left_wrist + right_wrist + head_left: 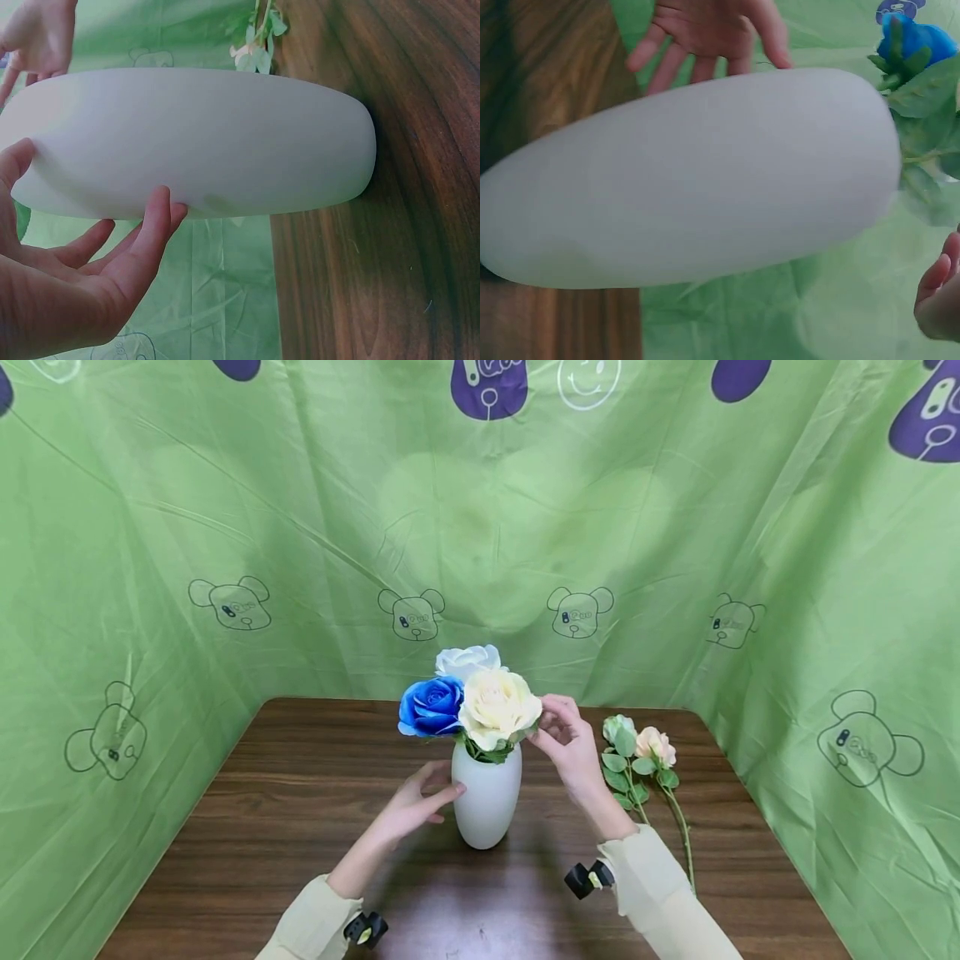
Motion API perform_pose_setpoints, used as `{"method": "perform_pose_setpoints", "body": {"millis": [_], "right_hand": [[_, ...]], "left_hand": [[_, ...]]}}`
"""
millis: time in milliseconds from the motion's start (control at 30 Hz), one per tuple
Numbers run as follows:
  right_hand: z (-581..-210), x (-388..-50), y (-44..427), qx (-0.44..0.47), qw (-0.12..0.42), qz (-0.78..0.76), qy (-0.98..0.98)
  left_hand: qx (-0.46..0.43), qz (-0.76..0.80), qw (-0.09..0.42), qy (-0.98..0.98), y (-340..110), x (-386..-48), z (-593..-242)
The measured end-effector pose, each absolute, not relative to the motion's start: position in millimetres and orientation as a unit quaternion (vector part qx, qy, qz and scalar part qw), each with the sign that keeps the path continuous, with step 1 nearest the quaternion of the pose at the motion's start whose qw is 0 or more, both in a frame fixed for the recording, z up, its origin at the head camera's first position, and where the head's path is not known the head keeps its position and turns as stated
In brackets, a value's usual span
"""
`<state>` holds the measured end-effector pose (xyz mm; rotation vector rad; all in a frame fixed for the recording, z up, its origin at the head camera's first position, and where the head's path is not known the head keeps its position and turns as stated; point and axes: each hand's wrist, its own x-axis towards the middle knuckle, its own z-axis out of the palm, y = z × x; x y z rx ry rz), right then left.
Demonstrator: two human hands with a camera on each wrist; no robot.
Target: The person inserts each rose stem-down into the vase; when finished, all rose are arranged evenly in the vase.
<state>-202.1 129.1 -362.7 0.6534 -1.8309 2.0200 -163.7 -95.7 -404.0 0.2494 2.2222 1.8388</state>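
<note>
A white vase (pixel 487 802) stands upright on the table, holding a blue rose (pixel 431 706), a cream rose (pixel 497 706) and a pale white rose (pixel 467 660) at the back. Beside the vase's left side is my left hand (pixel 411 802), its thumb and fingers spread apart; fingertips touch or nearly touch the wall in the left wrist view. My right hand (pixel 573 747) is at the right edge of the cream rose, fingers bent. Petals and leaves partly hide its fingertips, so whether they pinch anything is unclear. Green leaves (pixel 926 94) stick out of the vase's mouth.
To the right on the brown wooden table (pixel 300 827) lie a pale green-white rose (pixel 619 731) and a peach rose (pixel 656 747) with leafy stems. Green printed cloth (pixel 322 527) surrounds the table at the back and both sides.
</note>
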Motion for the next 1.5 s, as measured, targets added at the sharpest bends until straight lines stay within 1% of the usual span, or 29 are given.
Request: {"method": "perform_pose_setpoints", "body": {"millis": [100,233,400,700,900,1100,1133,1233,1333,1367,1500], "right_hand": [[-356,-203,129,0.271,0.173,0.687,-0.651],[-354,-205,127,0.291,0.161,0.655,-0.678],[-356,-204,127,0.275,0.146,0.659,-0.684],[-361,-209,150,0.245,0.146,0.66,-0.696],[-379,-220,178,0.181,0.126,0.65,-0.727],[-407,-229,207,0.127,0.143,0.631,-0.752],[-431,-243,220,0.132,0.139,0.639,-0.745],[-444,-246,234,0.108,0.139,0.625,-0.76],[-456,-248,248,0.067,0.121,0.608,-0.782],[-441,-237,245,0.04,0.116,0.592,-0.797],[-452,-237,259,-0.008,0.077,0.574,-0.815]], "left_hand": [[0.086,0.631,0.125,0.761,-96,-163,-403],[0.087,0.631,0.123,0.761,-95,-163,-402],[0.089,0.631,0.122,0.761,-95,-165,-404],[0.087,0.633,0.114,0.761,-98,-177,-432],[0.095,0.628,0.105,0.765,-98,-178,-435],[0.088,0.635,0.114,0.759,-99,-177,-433],[0.087,0.636,0.116,0.758,-99,-177,-432],[0.092,0.641,0.119,0.753,-99,-174,-426],[0.095,0.64,0.12,0.753,-97,-169,-416],[0.096,0.639,0.12,0.753,-97,-167,-412],[0.096,0.635,0.119,0.758,-95,-162,-403]]}}
